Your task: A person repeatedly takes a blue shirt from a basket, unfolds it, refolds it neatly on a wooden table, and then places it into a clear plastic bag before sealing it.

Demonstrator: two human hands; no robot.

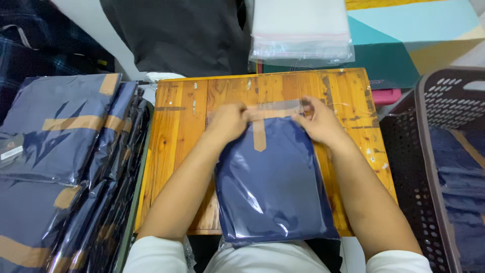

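One clear plastic bag point(275, 182) holding a folded navy garment with a tan strip lies flat on the wooden table point(177, 136), its near end hanging just over the table's front edge and its open flap at the far end, about the middle of the tabletop. Both hands meet at that flap. The left hand point(228, 121) lies knuckles-up on the bag's far left corner, fingers curled down and pinching the transparent flap against the top of the bag. The right hand point(319, 123) rests on the far right corner, its fingers closed on the flap's edge, thumb tucked inward toward the other hand. Both forearms run bare from white sleeves at the bottom of the view, angled inward so that they frame the bag on either side, elbows wide and wrists close together.

Just beyond the table's far edge, a stack of empty clear bags point(301, 30) sits slightly right of centre, with dark cloth point(177, 35) beside it. To the left of the table a pile of bagged garments point(60, 151) of the same navy and tan lies overlapping, well apart from the hands. To the right stands a brown perforated basket point(429, 101) with more navy cloth inside.
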